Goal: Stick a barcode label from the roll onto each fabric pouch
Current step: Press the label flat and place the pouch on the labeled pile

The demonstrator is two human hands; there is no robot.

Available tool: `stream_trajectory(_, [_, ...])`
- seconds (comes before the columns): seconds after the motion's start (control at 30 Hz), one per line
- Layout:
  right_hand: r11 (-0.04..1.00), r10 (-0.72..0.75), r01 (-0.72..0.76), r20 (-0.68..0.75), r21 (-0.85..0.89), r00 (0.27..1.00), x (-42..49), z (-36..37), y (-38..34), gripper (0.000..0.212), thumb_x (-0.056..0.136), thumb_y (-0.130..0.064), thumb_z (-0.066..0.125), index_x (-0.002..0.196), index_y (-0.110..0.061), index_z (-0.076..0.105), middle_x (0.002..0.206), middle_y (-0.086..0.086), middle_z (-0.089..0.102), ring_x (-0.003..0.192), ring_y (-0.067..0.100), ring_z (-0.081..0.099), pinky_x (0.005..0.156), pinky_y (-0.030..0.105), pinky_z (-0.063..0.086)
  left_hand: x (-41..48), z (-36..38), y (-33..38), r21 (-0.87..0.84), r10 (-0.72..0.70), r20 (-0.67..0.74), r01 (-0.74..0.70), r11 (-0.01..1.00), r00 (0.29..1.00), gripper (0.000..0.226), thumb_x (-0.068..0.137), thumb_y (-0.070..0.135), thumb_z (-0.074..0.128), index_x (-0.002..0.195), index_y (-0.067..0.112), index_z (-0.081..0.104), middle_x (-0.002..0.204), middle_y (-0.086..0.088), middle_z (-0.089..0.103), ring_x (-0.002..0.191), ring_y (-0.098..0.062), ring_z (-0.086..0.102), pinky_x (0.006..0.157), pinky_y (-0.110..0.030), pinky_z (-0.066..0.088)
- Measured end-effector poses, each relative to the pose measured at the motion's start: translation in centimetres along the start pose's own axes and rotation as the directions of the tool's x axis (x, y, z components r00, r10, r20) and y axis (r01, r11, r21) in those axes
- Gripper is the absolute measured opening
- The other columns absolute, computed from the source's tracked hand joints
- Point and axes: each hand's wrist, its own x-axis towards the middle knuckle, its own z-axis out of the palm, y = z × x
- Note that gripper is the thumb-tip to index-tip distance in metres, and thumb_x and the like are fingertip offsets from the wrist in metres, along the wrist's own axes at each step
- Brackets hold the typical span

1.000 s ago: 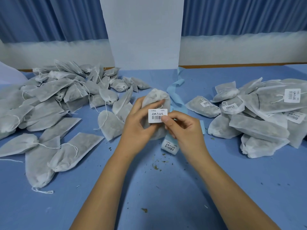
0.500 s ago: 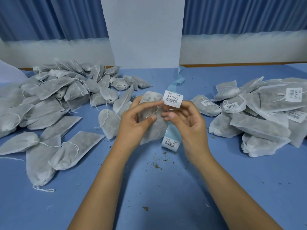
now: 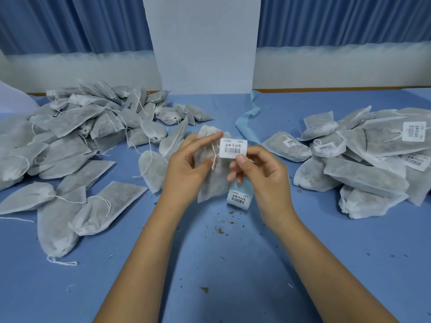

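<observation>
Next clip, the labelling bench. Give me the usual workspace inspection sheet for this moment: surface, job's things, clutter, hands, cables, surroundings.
Surface: blue tabletop, bare at the front.
Job's things: grey fabric drawstring pouch held at centre; white barcode label in front of its top, contact cannot be told; pale blue backing strip running to the back, with another label on it below the hands; unlabelled pouch pile on the left; labelled pouch pile on the right.
Clutter: dried herb crumbs scattered near the front.
Hands: left hand grips the pouch; right hand pinches the label's lower edge.
Cables: nothing seen.
Surroundings: blue pleated curtain; white upright panel.
</observation>
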Motion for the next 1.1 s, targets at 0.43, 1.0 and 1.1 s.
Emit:
stream_trajectory(0.43, [0.977,0.074,-0.092,-0.096,-0.193,0.993,0.1,-0.4,0.9,0.012,0.09,-0.009,0.063,0.08,-0.003,0.065,0.051,-0.008,0.056,0.041,0.01,0.046,0.045,0.015,0.037,-0.5,0.4,0.3,0.012,0.094,0.198,-0.098,0.995,0.976,0.053,0.078,-0.008,0.058,0.125,0.016,0.063,0.12,-0.001,0.053,0.119,-0.015,0.054,0.1,-0.024,0.043])
stream_trajectory(1.0, [0.836,-0.059,-0.045,-0.172,-0.548,0.983,-0.1,-0.4,0.2,0.029,0.083,-0.031,0.072,0.063,-0.011,0.072,0.054,-0.005,0.063,0.049,0.014,0.053,0.056,0.035,0.047,-0.5,1.4,0.1,0.099,0.174,-0.003,-0.173,0.98,0.985,0.04,0.084,-0.009,0.066,0.108,0.022,0.069,0.118,0.011,0.059,0.115,-0.001,0.056,0.096,-0.014,0.042])
stream_trajectory(1.1, [0.81,-0.077,-0.061,-0.208,-0.583,0.975,-0.2,-0.3,0.3,0.025,0.083,-0.032,0.072,0.063,-0.016,0.074,0.057,-0.009,0.065,0.051,0.009,0.056,0.056,0.033,0.047,-0.6,1.5,0.1,0.144,0.208,-0.003,-0.205,0.968,0.978,0.038,0.084,-0.006,0.067,0.109,0.022,0.069,0.12,0.011,0.058,0.116,-0.001,0.055,0.095,-0.015,0.043])
